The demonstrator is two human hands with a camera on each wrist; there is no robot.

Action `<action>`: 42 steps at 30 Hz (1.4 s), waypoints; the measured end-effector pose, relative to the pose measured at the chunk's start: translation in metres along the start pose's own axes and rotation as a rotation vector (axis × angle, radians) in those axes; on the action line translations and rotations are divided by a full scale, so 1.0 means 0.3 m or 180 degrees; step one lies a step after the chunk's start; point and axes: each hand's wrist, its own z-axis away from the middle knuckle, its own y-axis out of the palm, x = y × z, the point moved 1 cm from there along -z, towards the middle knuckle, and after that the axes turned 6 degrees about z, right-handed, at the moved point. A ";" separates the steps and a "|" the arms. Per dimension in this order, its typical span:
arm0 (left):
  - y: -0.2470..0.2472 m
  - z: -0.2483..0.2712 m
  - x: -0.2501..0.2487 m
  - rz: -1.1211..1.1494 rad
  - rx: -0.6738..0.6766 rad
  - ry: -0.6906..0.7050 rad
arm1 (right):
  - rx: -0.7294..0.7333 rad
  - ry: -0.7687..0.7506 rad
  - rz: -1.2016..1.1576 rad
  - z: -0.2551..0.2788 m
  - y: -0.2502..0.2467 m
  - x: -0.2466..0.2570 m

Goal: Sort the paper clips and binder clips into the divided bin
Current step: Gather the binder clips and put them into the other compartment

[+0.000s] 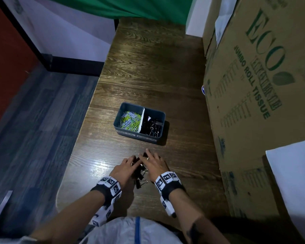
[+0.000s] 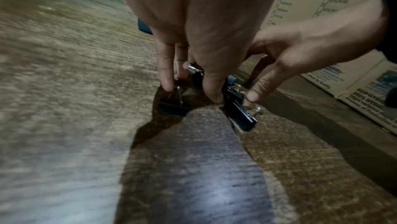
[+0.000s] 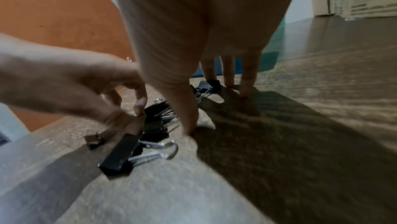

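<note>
A pile of black binder clips (image 1: 140,175) lies on the wooden table (image 1: 148,76) between my two hands. My left hand (image 1: 128,165) curls its fingers and thumb round clips at the pile's left side; a small clip (image 2: 173,107) lies by its fingertips. My right hand (image 1: 153,162) rests spread, straight fingers on the table and against the pile's right side, with a small clip (image 3: 209,85) under one finger. A large clip (image 3: 120,154) lies nearest me. Beyond the hands stands the blue divided bin (image 1: 120,113), with coloured paper clips (image 1: 130,119) in its left compartment and binder clips (image 1: 151,127) in its right.
Large cardboard boxes (image 1: 253,85) wall off the table's right side, close to the bin and my right arm. The table's left edge drops to a blue-grey floor (image 1: 33,129). A white sheet (image 1: 292,173) lies on a box at the right.
</note>
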 end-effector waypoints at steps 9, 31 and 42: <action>-0.036 -0.033 -0.046 0.0179 -0.0088 -0.0149 | -0.0599 0.0389 -0.0394 0.011 0.021 -0.007; -0.105 -0.005 -0.070 0.0409 -0.0362 -0.0118 | -0.1036 0.1573 -0.1705 0.091 -0.058 -0.076; -0.335 -0.059 -0.090 0.0952 -0.1299 0.0030 | -0.2493 0.1194 -0.1995 -0.020 -0.400 -0.129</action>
